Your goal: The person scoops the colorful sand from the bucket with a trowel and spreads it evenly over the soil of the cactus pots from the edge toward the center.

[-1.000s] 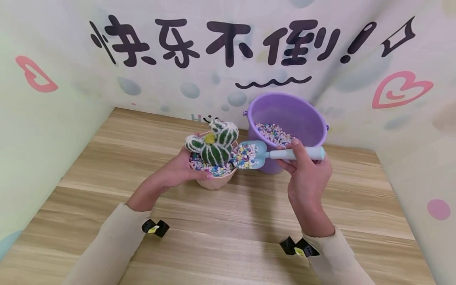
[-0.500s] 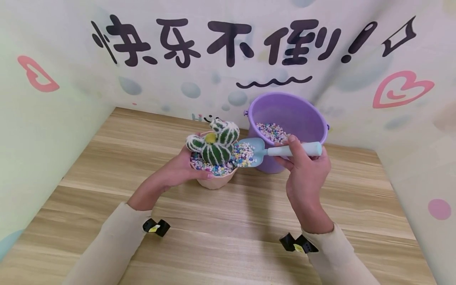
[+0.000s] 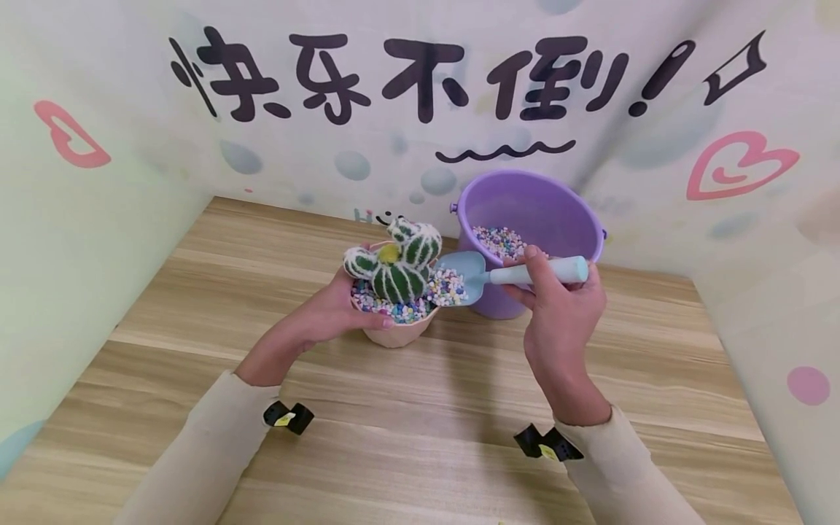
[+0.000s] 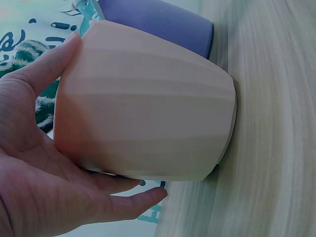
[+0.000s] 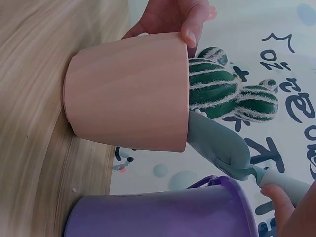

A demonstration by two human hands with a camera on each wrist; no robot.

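Observation:
A peach flowerpot (image 4: 148, 103) stands on the table, holding a green cactus (image 3: 399, 281) with white fuzzy ribs and a yellow top, bedded in multicoloured pebbles (image 3: 408, 312). My left hand (image 3: 331, 310) grips the pot from the left, thumb over its near rim. With my right hand (image 3: 566, 313) I hold a light blue trowel (image 5: 222, 143) by its pale handle. Its blade tilts down at the pot's right rim, pebbles (image 3: 448, 286) lying toward the tip. Behind the trowel is a purple bucket (image 3: 500, 305) with more pebbles inside.
The wooden table (image 3: 394, 437) meets a printed cloth backdrop (image 3: 295, 168) right behind the bucket and pot. Side walls of cloth rise left and right. One loose pebble (image 5: 74, 189) lies on the table near the bucket.
The trowel's handle has risen and shifted slightly left, steepening the blade toward the pot. Pebbles have slid toward its tip, leaving fewer on the blade. My left hand and the pot have stayed put.

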